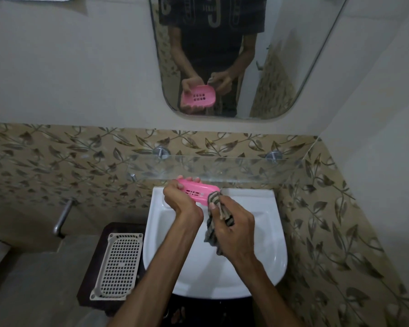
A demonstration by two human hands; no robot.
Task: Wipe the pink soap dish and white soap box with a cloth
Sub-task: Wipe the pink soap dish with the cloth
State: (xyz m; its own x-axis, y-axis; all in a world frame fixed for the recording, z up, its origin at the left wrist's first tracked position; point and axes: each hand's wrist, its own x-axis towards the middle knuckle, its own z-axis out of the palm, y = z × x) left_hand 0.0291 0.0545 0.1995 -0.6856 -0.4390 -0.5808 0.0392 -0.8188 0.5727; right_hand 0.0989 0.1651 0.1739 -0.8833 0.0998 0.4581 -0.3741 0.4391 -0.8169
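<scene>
- The pink plastic soap dish with slotted drain holes is held in the air over the back edge of the white ceramic basin, just below the front edge of the clear glass shelf.
- The left hand pinches the dish by its left end, fingers curled over the far rim and thumb on the near side.
- The right hand is closed around a bunched striped brown-and-grey cloth, pressing a fold of it against the dish's right end; the rest of the cloth hangs down into the basin.
- By my reading the dish is mid-wipe: the cloth touches only its right end, and I cannot tell how much of its surface is already clean.
- The white plastic soap box with a grid-perforated bottom lies on a dark stand at the basin's left edge, well apart from both hands, so that half of the task looks untouched.
- Room to move: the glass shelf's edge sits close above the dish, so lifting it further risks a knock; the open bowl below and towards the near rim gives free space.
- The patterned tile wall hems in the right side; the left, towards the box, is open.
</scene>
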